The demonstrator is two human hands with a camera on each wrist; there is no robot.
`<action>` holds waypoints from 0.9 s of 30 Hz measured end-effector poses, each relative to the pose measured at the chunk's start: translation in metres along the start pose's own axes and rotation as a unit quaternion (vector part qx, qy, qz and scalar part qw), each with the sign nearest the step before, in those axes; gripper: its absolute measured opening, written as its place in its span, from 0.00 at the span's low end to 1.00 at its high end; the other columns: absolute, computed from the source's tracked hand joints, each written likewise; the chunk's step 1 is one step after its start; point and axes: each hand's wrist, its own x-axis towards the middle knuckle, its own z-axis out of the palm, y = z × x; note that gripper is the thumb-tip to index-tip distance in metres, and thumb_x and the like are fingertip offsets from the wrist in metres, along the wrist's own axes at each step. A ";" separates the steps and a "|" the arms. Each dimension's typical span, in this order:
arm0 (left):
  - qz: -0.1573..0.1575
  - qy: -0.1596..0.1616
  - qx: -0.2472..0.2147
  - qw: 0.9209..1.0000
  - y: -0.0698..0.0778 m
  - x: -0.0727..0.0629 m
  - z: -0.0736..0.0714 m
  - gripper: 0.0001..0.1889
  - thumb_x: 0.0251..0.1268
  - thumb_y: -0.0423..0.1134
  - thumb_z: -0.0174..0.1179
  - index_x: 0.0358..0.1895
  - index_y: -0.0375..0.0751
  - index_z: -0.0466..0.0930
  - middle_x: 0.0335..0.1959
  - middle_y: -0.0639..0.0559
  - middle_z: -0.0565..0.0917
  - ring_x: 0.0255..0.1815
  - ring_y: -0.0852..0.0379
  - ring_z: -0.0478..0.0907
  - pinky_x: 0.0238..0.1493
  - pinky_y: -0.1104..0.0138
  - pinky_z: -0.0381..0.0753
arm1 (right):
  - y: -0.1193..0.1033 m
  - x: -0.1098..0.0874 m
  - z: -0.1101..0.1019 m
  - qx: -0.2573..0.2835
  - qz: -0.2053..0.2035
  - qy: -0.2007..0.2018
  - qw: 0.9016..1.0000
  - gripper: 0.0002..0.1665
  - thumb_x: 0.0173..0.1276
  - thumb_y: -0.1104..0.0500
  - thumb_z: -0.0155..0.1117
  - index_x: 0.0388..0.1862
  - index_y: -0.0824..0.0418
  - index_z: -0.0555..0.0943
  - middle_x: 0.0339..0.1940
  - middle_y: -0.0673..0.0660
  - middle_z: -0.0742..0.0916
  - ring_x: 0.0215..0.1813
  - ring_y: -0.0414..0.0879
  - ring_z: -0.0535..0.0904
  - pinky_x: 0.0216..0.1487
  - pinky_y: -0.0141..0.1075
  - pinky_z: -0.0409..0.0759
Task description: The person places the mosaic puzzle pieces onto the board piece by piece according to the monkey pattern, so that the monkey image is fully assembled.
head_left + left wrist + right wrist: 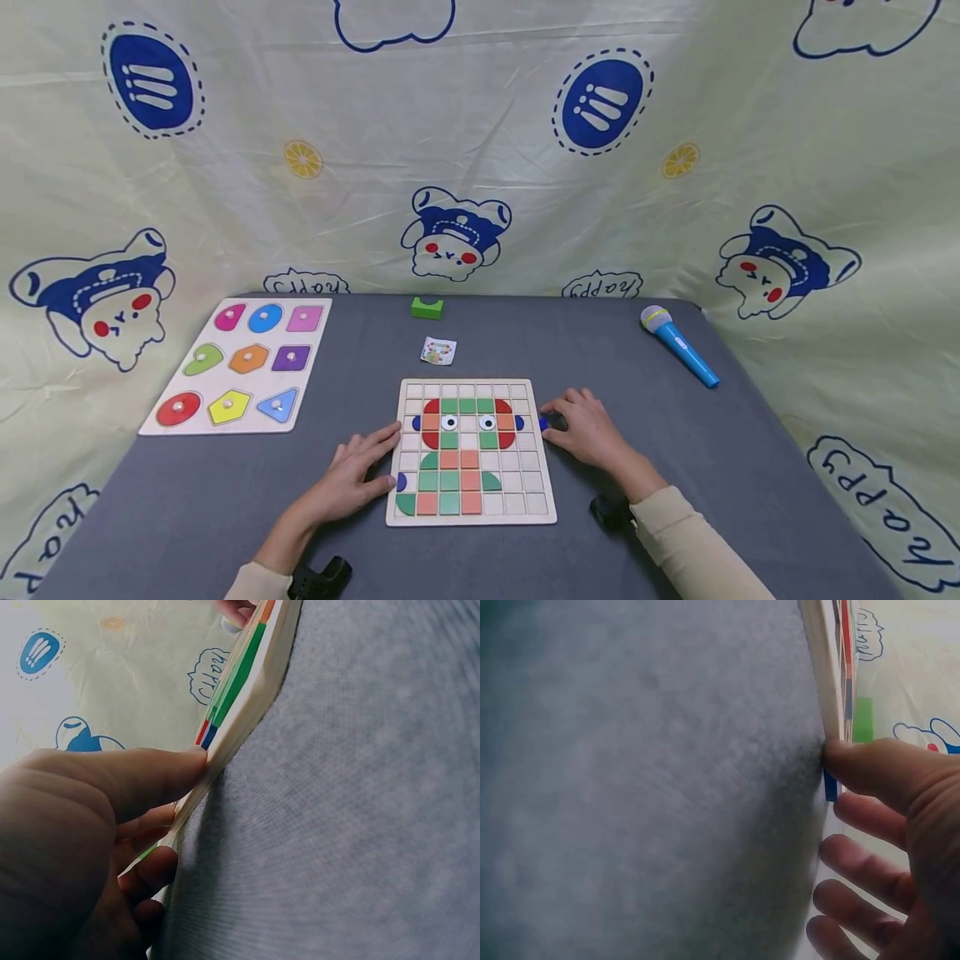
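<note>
A white grid board lies in the middle of the table, bearing a mosaic of red, green, orange and blue flat pieces and two eye pieces. Against its left edge rests my left hand, its thumb and fingertips touching the rim. Close to the left thumb, a blue rounded piece sits on the board. Just beyond the right edge, my right hand pinches a small blue piece between thumb and index finger. The right hand's other fingers are loosely bent; the piece's full shape is hidden.
At the left lies a shape puzzle board with several knobbed pieces. Behind the grid board are a small printed card and a green block. A blue toy microphone lies at the back right. A printed curtain hangs behind the table.
</note>
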 end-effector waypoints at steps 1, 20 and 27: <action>0.000 0.000 0.000 1.000 0.000 0.000 0.000 0.34 0.60 0.42 0.62 0.70 0.47 0.63 0.73 0.58 0.62 0.48 0.61 0.59 0.50 0.56 0.53 | 0.000 0.000 0.000 -0.001 0.001 -0.002 1.000 0.19 0.56 0.52 0.71 0.46 0.56 0.83 0.42 0.54 0.80 0.46 0.50 0.69 0.47 0.47 0.67; 0.008 0.009 0.007 1.000 0.002 -0.001 0.001 0.34 0.58 0.39 0.63 0.69 0.44 0.64 0.73 0.56 0.63 0.47 0.63 0.60 0.50 0.58 0.53 | 0.017 -0.017 -0.001 -0.009 -0.013 0.014 1.000 0.13 0.55 0.51 0.71 0.39 0.53 0.84 0.37 0.51 0.80 0.41 0.47 0.68 0.43 0.42 0.66; 0.001 0.006 0.008 1.000 0.002 0.000 0.001 0.34 0.58 0.40 0.63 0.70 0.45 0.64 0.73 0.57 0.63 0.47 0.63 0.60 0.49 0.59 0.53 | 0.027 -0.032 -0.006 -0.014 -0.006 0.019 1.000 0.15 0.54 0.50 0.71 0.40 0.53 0.84 0.37 0.51 0.80 0.41 0.46 0.68 0.42 0.41 0.65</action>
